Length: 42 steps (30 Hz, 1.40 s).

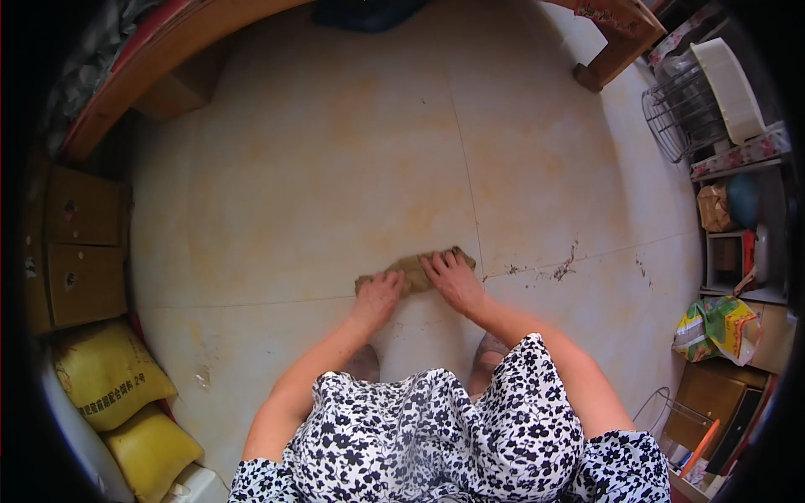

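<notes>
A crumpled brown cloth [412, 273] lies bunched on the pale tiled floor [319, 184], just ahead of my feet. My left hand [380, 297] presses on its left end, fingers curled over it. At the other end my right hand [453, 278] bears down with bent fingers gripping the fabric. Both arms reach down and forward, and the underside of the cloth is hidden. Dark crumbs and dirt [563, 267] are scattered on the floor to the right of my right hand.
Wooden drawers [84, 210] and stuffed yellow sacks [113, 377] stand at the left. Wooden furniture [616, 42] with a leg rises at the far right. Along the right side are a wire rack [667, 113], shelves and a colourful plastic bag [717, 329]. A dark blue object [369, 12] sits at the far edge.
</notes>
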Each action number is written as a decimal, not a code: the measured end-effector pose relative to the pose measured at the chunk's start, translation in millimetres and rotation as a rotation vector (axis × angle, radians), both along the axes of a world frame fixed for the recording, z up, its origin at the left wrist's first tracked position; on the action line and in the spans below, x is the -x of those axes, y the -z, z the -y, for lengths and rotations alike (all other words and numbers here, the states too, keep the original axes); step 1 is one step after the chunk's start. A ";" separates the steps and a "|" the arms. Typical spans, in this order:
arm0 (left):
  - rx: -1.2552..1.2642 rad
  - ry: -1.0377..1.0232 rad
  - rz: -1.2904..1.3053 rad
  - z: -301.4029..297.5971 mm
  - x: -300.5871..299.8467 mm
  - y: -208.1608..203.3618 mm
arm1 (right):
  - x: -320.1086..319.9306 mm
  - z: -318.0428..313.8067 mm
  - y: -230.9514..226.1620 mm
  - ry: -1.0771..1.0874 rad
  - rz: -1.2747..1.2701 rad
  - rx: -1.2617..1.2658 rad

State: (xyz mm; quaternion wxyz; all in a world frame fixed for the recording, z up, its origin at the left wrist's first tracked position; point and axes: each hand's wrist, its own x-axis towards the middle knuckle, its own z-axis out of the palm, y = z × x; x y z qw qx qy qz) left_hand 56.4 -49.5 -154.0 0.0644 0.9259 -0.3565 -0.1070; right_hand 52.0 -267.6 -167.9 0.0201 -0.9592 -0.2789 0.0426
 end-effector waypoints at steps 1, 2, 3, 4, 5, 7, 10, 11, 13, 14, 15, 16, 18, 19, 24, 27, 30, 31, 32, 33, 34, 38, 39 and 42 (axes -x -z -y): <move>0.002 -0.001 0.007 -0.7 11.4 0.1 | 12.7 1.7 -4.8 -0.001 0.007 0.002; -0.030 0.059 0.018 -0.6 22.3 0.1 | 23.8 4.1 -7.3 -0.028 0.052 -0.021; -0.063 0.118 0.028 -1.7 31.3 -0.4 | 32.5 6.1 -9.0 -0.056 0.096 -0.046; -0.055 0.117 0.039 -0.5 37.6 0.2 | 39.5 11.5 -10.8 -0.057 0.106 -0.036; -0.012 0.107 -0.071 0.4 42.5 0.8 | 44.9 16.5 -12.3 -0.052 0.000 -0.099; 0.040 0.100 -0.178 2.0 41.3 4.7 | 42.7 24.7 -11.8 -0.045 -0.104 -0.152; 0.308 -0.023 -0.460 -6.2 35.5 7.9 | 28.8 35.3 -13.7 -0.013 -0.410 -0.195; 0.366 -0.102 -0.420 -7.3 30.6 2.6 | 20.5 33.7 -20.4 -0.033 -0.320 -0.211; 0.419 -0.178 -0.381 -7.0 17.9 -9.2 | -0.6 30.1 -25.4 -0.050 -0.230 -0.230; 0.409 -0.185 -0.254 -7.1 9.2 -16.1 | -12.9 26.6 -25.2 -0.097 -0.131 -0.221; 0.398 -0.190 -0.128 -7.0 0.3 -19.4 | -24.2 25.5 -24.4 -0.143 -0.031 -0.211; 0.352 -0.207 -0.069 -9.4 -8.8 -19.0 | -35.9 24.5 -23.7 -0.143 -0.031 -0.217; 0.329 -0.195 -0.007 -5.3 -28.1 -10.9 | -55.3 32.0 -19.5 -0.015 0.105 -0.205; 0.294 -0.194 0.054 -4.8 -35.5 -6.7 | -62.5 38.0 -12.7 -0.014 0.100 -0.209; 0.078 -0.088 -0.036 10.2 -38.8 0.0 | -39.6 49.1 -10.7 0.129 -0.002 -0.213; 0.030 0.005 -0.110 20.7 -24.3 -7.2 | -0.9 52.6 -21.0 0.190 -0.055 -0.166; 0.020 0.165 -0.110 21.1 2.7 -4.2 | 38.8 55.8 -19.0 0.192 -0.119 -0.162; 0.024 0.164 -0.101 20.8 12.5 -4.7 | 48.7 57.5 -20.6 0.170 -0.141 -0.147; 0.032 0.190 -0.141 17.6 22.8 -1.5 | 59.3 55.3 -21.8 0.168 -0.134 -0.150; 0.039 0.214 -0.182 14.0 30.8 1.0 | 69.0 52.5 -23.9 0.169 -0.201 -0.175; 0.038 0.211 -0.174 11.0 35.7 2.0 | 73.5 52.1 -25.5 0.170 -0.267 -0.196; 0.110 0.199 -0.305 -1.9 32.3 -3.4 | 70.1 54.8 -32.8 0.133 -0.427 -0.273; 0.106 0.175 -0.302 -6.4 26.6 -10.0 | 61.5 52.2 -35.9 0.129 -0.432 -0.278; 0.062 0.046 -0.250 -20.0 -1.2 -30.0 | 25.3 43.7 -35.3 0.101 -0.294 -0.356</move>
